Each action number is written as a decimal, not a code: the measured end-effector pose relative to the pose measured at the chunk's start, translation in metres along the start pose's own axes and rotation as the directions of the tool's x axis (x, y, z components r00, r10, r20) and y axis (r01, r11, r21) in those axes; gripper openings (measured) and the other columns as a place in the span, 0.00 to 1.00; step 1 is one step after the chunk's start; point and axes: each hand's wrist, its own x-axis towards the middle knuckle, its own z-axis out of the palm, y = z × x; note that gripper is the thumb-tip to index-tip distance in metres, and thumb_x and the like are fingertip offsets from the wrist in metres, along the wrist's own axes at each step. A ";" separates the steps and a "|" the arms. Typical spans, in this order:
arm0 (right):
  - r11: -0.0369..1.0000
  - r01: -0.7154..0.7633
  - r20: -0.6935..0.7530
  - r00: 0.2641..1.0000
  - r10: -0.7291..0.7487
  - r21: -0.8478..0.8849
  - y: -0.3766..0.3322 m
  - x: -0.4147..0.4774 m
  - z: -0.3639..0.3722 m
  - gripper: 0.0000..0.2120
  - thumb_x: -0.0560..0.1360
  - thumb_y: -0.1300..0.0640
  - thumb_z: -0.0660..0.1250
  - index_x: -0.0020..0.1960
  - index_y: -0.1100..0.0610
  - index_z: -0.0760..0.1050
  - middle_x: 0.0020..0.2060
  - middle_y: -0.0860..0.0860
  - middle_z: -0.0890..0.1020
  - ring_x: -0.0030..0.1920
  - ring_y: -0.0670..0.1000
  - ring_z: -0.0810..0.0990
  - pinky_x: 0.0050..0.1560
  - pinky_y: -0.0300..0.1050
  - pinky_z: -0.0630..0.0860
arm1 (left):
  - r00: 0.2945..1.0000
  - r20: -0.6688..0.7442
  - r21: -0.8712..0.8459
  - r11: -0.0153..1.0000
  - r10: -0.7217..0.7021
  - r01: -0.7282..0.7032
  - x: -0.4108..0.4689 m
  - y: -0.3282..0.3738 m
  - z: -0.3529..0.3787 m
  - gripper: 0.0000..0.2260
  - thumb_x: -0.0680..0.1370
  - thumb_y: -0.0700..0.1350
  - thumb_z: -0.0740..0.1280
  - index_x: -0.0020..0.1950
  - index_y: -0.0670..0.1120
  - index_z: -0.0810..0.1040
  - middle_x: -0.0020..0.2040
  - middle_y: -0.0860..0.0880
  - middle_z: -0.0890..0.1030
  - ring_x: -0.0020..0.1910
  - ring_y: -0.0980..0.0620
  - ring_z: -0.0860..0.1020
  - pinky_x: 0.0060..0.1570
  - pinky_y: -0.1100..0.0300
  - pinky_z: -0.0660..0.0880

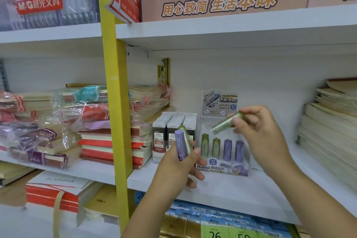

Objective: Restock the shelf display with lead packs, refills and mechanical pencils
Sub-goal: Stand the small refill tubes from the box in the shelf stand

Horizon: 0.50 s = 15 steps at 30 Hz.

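Holding a green lead tube (226, 123) in my right hand (258, 131), I pinch it between thumb and fingers. It lies tilted in the air, above the small display stand (222, 166) and not touching it. My left hand (179, 170) grips two more tubes together, nearly upright: a purple tube (180, 144) in front and a second green tube (187, 134) just behind it, touching it. The fingers of this hand are curled round both.

The display stand stands on the white shelf (231, 189). Inside it, two standing green tubes (210, 147) are at the left and two standing purple tubes (232, 149) at the right, all upright in one row. Just beside the stand, at its left, is a box of lead packs (173, 121), with dark packs in three rows; the front ones are marked 0.5. Further left lie red and cream notebooks (108, 147) in a stack, partly behind a yellow post (116, 102). At the far right of the shelf lies a pile of pale notebooks (328, 131).
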 end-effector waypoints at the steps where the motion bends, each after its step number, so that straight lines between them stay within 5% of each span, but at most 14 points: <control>1: 0.995 0.053 0.010 0.999 -0.053 -0.088 -0.002 0.007 -0.002 0.10 0.76 0.61 0.68 0.49 0.46 0.72 0.46 0.48 0.85 0.46 0.45 0.83 0.48 0.39 0.78 | 1.000 -0.006 0.043 0.999 0.004 -0.004 0.001 -0.001 0.000 0.07 0.82 0.49 0.65 0.58 0.50 0.74 0.44 0.48 0.86 0.33 0.51 0.81 0.26 0.62 0.74; 6: 0.829 0.162 0.275 0.962 -0.011 -0.535 0.006 0.034 0.004 0.09 0.76 0.60 0.69 0.50 0.47 0.73 0.44 0.43 0.80 0.46 0.43 0.79 0.51 0.42 0.77 | 0.996 -0.055 0.172 0.983 0.071 -0.061 0.006 -0.007 -0.002 0.04 0.81 0.50 0.65 0.53 0.52 0.75 0.46 0.53 0.85 0.33 0.52 0.82 0.26 0.62 0.74; 9: 0.796 0.110 0.356 0.924 0.138 -0.596 0.012 0.040 0.009 0.09 0.75 0.58 0.70 0.50 0.48 0.72 0.46 0.46 0.79 0.45 0.48 0.80 0.49 0.48 0.78 | 0.997 -0.051 0.184 0.982 0.060 -0.050 0.008 -0.009 -0.002 0.02 0.81 0.51 0.66 0.50 0.54 0.77 0.46 0.54 0.85 0.35 0.51 0.84 0.27 0.61 0.75; 15: 0.761 0.139 0.415 0.891 0.183 -0.634 0.017 0.047 0.008 0.10 0.73 0.58 0.72 0.43 0.45 0.73 0.45 0.46 0.81 0.42 0.43 0.79 0.44 0.39 0.76 | 1.000 -0.003 0.241 0.970 0.018 -0.017 0.007 -0.011 -0.002 0.01 0.81 0.52 0.66 0.51 0.57 0.76 0.48 0.56 0.84 0.35 0.52 0.84 0.28 0.62 0.76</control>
